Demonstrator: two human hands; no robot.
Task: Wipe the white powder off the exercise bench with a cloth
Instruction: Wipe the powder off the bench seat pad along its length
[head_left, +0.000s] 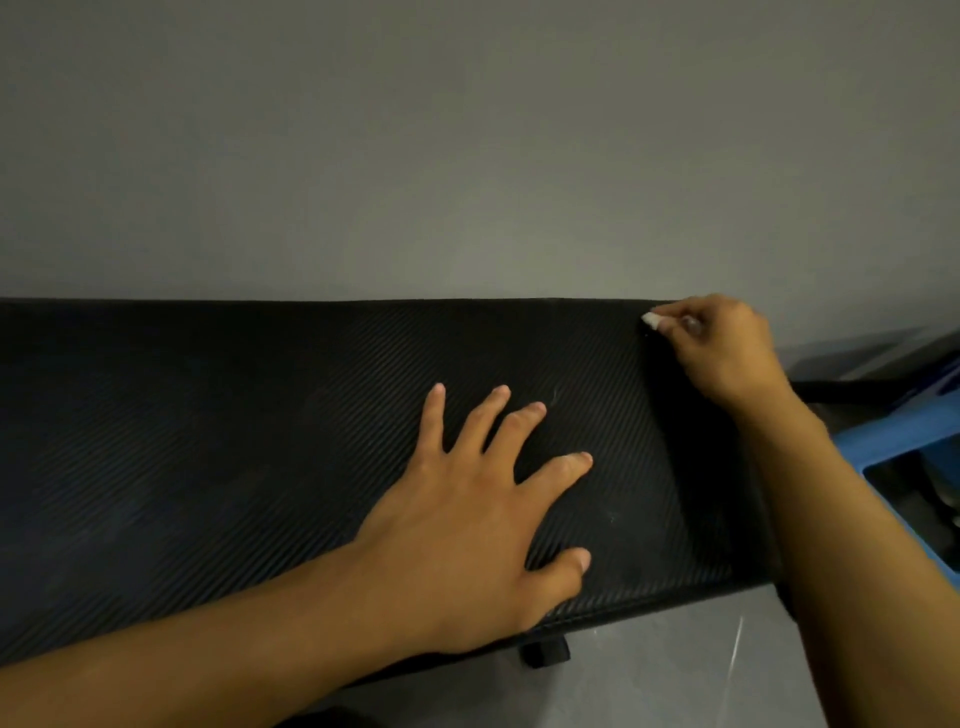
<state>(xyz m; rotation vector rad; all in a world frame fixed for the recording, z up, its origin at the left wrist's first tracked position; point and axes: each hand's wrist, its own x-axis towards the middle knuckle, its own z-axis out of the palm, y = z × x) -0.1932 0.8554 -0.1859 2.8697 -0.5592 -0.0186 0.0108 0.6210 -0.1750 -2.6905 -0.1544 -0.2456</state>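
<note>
Fingers (675, 318) of my right hand (727, 353) pinch a small white cloth (651, 320) at the two-o'clock corner of the surface (260, 441); left hand (467, 519) lies flat, fingers spread. I judge wiping nearly done: only faint specks (555, 397) show.

Whole left stretch of the bench (182, 426) is bare pad, wide open from the left edge up to the left grip (483, 514). That one lies flat, fingers spread, mid-pad toward the right, and its forearm crosses the near edge, so coming in from the front there is blocked. There's a narrow bare strip between it and the right grip (727, 343), which sits at the far right corner pinching a white bit (652, 319), with its arm running over the right end. Just past that end sits a blue box (893, 441), so it's tight there. Beyond the far edge it's plain grey floor (467, 156).
</note>
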